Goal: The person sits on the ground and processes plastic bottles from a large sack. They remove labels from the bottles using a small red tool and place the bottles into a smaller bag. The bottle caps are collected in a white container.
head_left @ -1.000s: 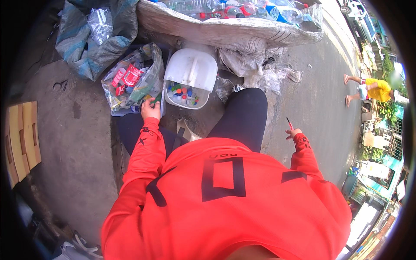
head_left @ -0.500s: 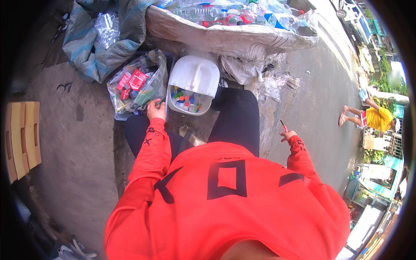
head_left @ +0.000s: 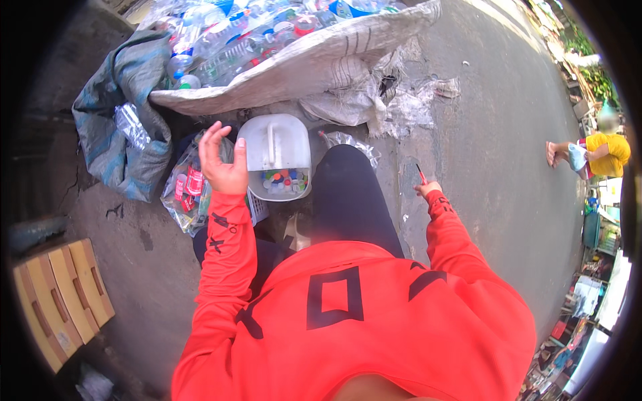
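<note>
My left hand (head_left: pixel 224 164) is raised with its fingers apart and nothing in it. It hovers above a clear plastic bag (head_left: pixel 175 204) holding red wrappers or labels (head_left: pixel 194 180), and hides part of that bag. Just right of the hand stands a white plastic container (head_left: pixel 294 139), cut open at the front, with colourful bottle caps (head_left: pixel 284 182) inside. Out to the right, my right hand (head_left: pixel 428 190) is closed round a slim red-handled tool (head_left: pixel 421 174) with a dark tip pointing away from me; its exact kind is unclear.
A big white woven sack (head_left: pixel 287 83) full of clear plastic bottles (head_left: pixel 247 50) lies ahead. Beside it slumps a blue-grey sack (head_left: pixel 124 170). Slatted tan boards (head_left: pixel 67 294) stand at the left. At the far right, a person in a yellow shirt (head_left: pixel 607 152) is on the roadway.
My left hand has left the bag's edge and risen, fingers spreading. My right hand still holds the red-handled tool. The view has turned, showing more of the bottle sack.
</note>
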The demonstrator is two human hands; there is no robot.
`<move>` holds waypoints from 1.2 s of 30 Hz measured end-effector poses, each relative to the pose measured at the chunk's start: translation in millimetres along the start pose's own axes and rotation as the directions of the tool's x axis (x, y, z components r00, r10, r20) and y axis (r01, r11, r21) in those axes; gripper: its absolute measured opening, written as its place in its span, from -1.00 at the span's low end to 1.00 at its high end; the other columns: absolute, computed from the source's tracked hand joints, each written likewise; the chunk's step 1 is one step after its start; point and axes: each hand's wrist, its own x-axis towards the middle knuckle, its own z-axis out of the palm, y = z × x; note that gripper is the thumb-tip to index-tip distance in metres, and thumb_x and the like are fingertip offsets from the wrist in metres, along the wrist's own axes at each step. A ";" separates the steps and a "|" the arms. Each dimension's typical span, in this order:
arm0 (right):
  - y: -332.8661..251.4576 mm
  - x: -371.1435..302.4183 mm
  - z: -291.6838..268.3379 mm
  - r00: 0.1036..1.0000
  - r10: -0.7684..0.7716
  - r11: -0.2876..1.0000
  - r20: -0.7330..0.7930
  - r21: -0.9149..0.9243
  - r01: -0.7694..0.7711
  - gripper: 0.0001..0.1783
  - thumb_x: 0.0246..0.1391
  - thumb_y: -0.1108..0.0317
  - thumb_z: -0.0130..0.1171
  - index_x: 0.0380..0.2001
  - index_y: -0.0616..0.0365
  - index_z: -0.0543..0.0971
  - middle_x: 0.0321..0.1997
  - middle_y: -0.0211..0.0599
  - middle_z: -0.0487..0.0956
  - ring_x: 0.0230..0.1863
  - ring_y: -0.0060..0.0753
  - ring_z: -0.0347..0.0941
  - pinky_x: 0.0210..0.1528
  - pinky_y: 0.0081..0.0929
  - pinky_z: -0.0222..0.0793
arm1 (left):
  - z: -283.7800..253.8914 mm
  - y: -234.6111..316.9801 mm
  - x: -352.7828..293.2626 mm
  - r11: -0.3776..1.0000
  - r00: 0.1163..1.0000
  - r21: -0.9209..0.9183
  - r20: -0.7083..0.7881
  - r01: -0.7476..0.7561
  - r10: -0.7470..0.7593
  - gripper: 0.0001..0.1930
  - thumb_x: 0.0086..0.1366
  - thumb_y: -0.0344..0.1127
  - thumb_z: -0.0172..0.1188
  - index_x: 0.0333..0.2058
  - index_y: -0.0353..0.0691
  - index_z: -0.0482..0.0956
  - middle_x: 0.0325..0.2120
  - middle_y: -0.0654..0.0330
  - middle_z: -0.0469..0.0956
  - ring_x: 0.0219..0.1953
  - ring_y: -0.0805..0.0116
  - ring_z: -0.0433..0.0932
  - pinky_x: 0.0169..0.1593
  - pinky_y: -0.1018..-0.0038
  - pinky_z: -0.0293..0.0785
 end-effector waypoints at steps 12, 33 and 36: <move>-50.5 128.1 132.1 0.935 0.351 0.862 0.049 0.373 -0.343 -0.34 -0.43 -0.10 0.37 -0.31 0.22 0.56 -0.26 -0.09 0.56 -0.17 -0.15 0.49 -0.07 -0.30 0.31 | 30.6 32.9 11.8 0.997 0.969 0.022 0.236 0.075 -0.078 -0.71 0.07 -0.52 0.10 -0.18 -0.34 0.39 -0.02 -0.03 0.29 0.04 0.20 0.29 0.09 0.36 0.19; -48.0 326.3 240.3 0.940 0.327 0.898 0.098 0.277 -0.342 0.05 -0.50 -0.15 0.38 0.01 0.38 0.31 0.02 0.02 0.40 0.05 -0.10 0.33 0.11 -0.33 0.17 | -30.7 -99.4 54.4 0.822 0.981 0.545 -0.178 0.164 -0.078 -0.75 0.26 -0.29 -0.10 -0.21 -0.38 0.36 -0.42 0.18 0.37 -0.39 0.45 0.29 -0.26 0.52 0.25; -54.8 329.7 244.3 0.938 0.315 0.897 0.146 0.278 -0.344 0.01 -0.47 -0.14 0.37 -0.01 0.42 0.34 0.01 -0.01 0.41 0.04 -0.15 0.33 0.10 -0.35 0.16 | -93.2 -151.7 59.7 0.669 0.878 0.609 -0.458 0.426 -0.143 -0.64 0.28 -0.15 -0.10 -0.19 -0.39 0.36 -0.38 0.15 0.40 -0.36 0.37 0.32 -0.19 0.46 0.27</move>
